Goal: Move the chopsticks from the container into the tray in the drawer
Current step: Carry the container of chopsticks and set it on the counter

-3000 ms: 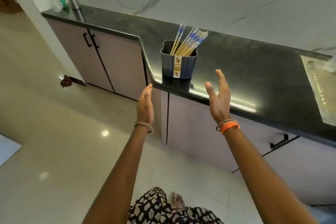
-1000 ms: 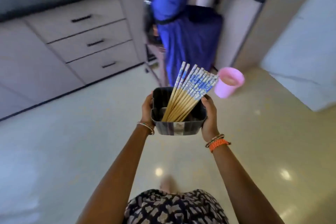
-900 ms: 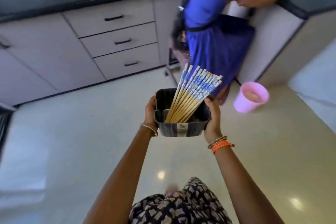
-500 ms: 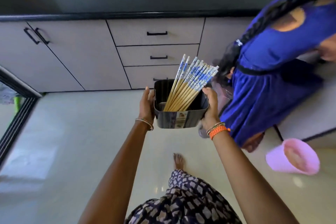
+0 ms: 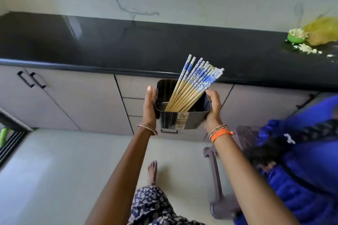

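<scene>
A dark grey ribbed container [image 5: 182, 119] hangs in the air in front of a stack of closed drawers [image 5: 134, 87]. My left hand [image 5: 150, 105] grips its left side and my right hand [image 5: 213, 107] grips its right side. Several wooden chopsticks [image 5: 193, 84] with blue-and-white patterned tops lean to the right inside it, their tops above the rim. No tray is visible; the container hides most of the drawer fronts.
A black countertop [image 5: 146, 47] runs across under a marble wall. A cabinet with two black handles [image 5: 32, 79] is at the left. A person in blue [image 5: 301, 160] crouches at the right beside a plastic stool [image 5: 219, 179]. A green bowl [image 5: 295, 37] sits at the counter's far right.
I picked the container up from another counter with both hands, turned, and carried it closer to the drawers. The view has tilted up and the counter now fills the top.
</scene>
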A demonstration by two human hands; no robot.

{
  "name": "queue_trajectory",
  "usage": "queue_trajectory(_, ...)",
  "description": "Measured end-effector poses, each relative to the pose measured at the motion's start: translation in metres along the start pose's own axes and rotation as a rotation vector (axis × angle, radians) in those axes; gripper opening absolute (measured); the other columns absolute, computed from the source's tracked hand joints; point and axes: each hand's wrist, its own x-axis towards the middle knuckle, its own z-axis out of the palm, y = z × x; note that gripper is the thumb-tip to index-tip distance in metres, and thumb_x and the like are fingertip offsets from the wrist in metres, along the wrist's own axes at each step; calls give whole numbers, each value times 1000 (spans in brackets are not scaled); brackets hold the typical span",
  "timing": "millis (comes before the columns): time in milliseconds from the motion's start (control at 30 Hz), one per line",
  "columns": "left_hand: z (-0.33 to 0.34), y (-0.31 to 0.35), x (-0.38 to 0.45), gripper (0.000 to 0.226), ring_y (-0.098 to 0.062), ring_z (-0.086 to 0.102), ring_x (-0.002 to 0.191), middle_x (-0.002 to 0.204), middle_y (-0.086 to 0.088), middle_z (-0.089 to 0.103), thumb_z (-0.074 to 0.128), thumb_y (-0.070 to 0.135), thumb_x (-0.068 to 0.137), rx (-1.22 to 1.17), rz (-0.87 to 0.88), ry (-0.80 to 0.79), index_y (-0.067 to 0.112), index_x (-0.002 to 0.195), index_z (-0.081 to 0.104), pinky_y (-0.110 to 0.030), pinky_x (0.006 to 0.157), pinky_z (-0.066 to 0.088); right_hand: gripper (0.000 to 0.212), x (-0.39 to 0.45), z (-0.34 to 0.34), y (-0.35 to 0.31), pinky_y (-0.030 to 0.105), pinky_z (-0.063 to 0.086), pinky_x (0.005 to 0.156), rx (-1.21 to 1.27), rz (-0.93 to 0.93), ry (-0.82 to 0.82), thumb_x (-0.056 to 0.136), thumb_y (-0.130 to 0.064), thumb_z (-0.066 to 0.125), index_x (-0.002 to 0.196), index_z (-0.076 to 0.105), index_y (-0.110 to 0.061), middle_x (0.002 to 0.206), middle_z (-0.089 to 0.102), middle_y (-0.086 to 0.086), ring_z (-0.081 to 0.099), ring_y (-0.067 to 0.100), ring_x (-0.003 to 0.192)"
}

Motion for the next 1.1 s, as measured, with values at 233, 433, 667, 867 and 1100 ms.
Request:
queue_trajectory(233, -12, 36, 192, 45, -9, 65, 100, 106, 4, 72, 24, 39, 97, -99, 6, -71, 16, 113, 59, -24, 78, 54, 30, 165, 89, -15, 41, 41, 107, 113, -32, 161, 84, -41, 56, 104, 67, -21, 123, 63, 6, 56, 25, 121)
queue_trajectory(433, -11, 51, 309, 52, -25, 55, 115, 128, -11, 55, 17, 41, 98, -213, -84, -113, 11, 130, 46, -30, 88, 52, 52, 281, 132, -27, 45, 35, 113, 158, 51, 284, 91, -39, 53, 133, 55, -9, 134, 57, 14, 52, 31, 126)
queue_trajectory(667, -7, 29, 380, 50, -28, 52, 122, 134, -14, 53, 30, 45, 95, -267, -228, -8, 16, 132, 47, -46, 102, 44, 38, 343, 138, -18, 44, 42, 106, 129, 101, 338, 91, -38, 52, 113, 64, -8, 119, 64, 15, 58, 33, 118)
queue_trajectory(867, -6, 9, 407, 48, -23, 46, 128, 139, -9, 49, 33, 42, 95, -179, -216, 29, 18, 135, 43, -46, 112, 33, 32, 366, 135, -6, 36, 48, 86, 161, 143, 323, 91, -36, 51, 108, 63, -11, 103, 66, 10, 62, 25, 96)
queue_trajectory(1100, -13, 2, 392, 42, -16, 40, 130, 141, -5, 45, 32, 28, 96, -46, -124, 290, 12, 133, 44, -30, 109, 30, 23, 354, 136, -8, 43, 48, 98, -49, -84, 572, 93, -17, 49, 99, 67, -5, 99, 66, 8, 62, 23, 99)
